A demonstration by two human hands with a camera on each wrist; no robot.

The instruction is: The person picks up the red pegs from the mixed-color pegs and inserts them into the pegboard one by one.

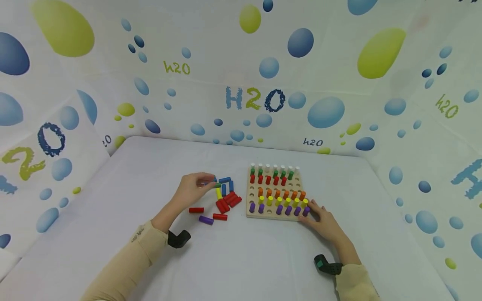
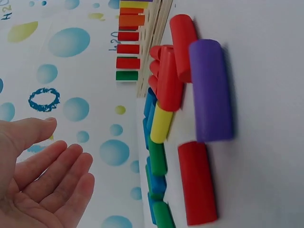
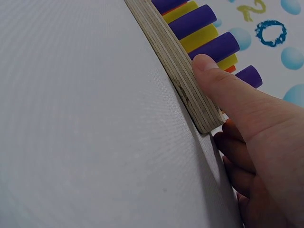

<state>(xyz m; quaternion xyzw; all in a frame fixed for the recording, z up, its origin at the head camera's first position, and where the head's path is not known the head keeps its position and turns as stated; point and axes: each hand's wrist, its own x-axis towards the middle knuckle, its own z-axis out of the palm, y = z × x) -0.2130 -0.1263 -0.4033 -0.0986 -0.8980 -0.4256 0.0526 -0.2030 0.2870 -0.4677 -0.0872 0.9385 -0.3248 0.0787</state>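
My left hand [image 1: 191, 190] hovers over loose pegs left of the board. In the left wrist view its thumb stands apart from loosely bent fingers [image 2: 57, 178], with nothing between them. Close below lie a green peg [image 2: 158, 157], a yellow peg [image 1: 219, 193] and several blue pegs [image 1: 224, 180]. At the front right corner of the wooden pegboard [image 1: 271, 217], my right hand [image 1: 324, 222] grips the edge. Its thumb [image 3: 206, 66] presses the layered front side beside a purple peg [image 3: 249, 76]; the other fingers curl around the corner, partly hidden.
Rows of white, green, red, orange, yellow and purple pegs stand in the board, with some bare holes. Several red pegs [image 1: 222, 205] and one purple peg [image 1: 206, 220] lie loose on the white tabletop [image 1: 244, 259]. A patterned cloth [image 1: 211, 108] rises behind and at both sides.
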